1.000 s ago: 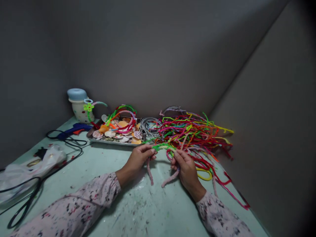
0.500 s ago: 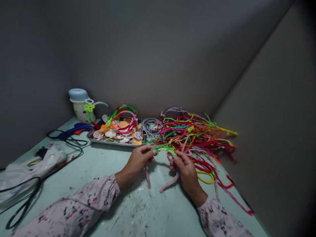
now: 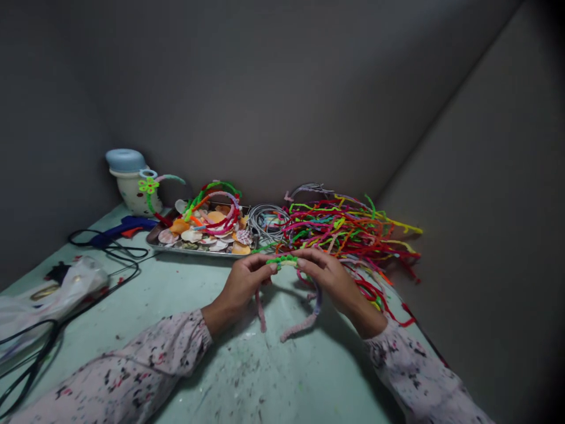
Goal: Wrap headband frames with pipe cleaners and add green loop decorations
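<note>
A fuzzy headband (image 3: 288,262), green and pale yellow along its top, is held between my two hands above the table. My left hand (image 3: 247,284) pinches its left side, thumb in front. My right hand (image 3: 329,275) grips the right side of the same green stretch, its thumb close to the left one. Two pink fuzzy ends (image 3: 301,328) hang down below the hands, the right one turning purple higher up. A pink strand shows by the right thumb. Some fingertips are hidden behind the headband.
Behind my hands a metal tray (image 3: 198,254) holds shells and fuzzy rings. Grey wire coils (image 3: 269,222) and a colourful pipe-cleaner pile (image 3: 353,227) lie to its right. Leftward are a blue glue gun (image 3: 115,229), a lidded jar (image 3: 132,191), a black cable (image 3: 95,296) and a plastic bag (image 3: 82,285).
My right hand has shifted its grip along the headband, its fingers now stretched over the top and its thumb nearer my left thumb. The view has moved slightly.
</note>
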### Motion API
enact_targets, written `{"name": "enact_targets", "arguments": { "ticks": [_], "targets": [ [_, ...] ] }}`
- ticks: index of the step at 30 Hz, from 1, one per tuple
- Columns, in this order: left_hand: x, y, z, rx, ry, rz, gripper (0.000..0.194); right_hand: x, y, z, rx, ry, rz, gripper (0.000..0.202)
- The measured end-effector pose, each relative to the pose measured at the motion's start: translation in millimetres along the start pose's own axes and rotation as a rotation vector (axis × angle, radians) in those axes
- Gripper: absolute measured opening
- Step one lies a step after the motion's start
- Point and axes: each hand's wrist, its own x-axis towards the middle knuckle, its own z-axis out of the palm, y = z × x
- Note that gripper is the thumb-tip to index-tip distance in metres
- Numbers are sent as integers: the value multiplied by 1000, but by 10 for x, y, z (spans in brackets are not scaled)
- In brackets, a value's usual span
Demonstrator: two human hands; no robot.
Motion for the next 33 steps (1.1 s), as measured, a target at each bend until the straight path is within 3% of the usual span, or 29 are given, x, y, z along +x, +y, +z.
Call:
{"name": "enact_targets", "arguments": {
  "ticks": [5,12,17,28,33],
  "targets": [
    [10,-6,-22,18,4,-13,20,90,67,47,39,-106,14,31],
    [2,-23,11,-18,-1,-11,17,73,160,125,161,-32,73,24],
    [0,-53,21,-41,1,-30,17,53,257,167,239,-3,26,20],
    [-53,53,76,53,-12,5,18,39,26,126,-290,23,-310,23],
    [-64,72,86,61,-33,14,16,9,12,173,-341,42,-423,21]
  ]
}}
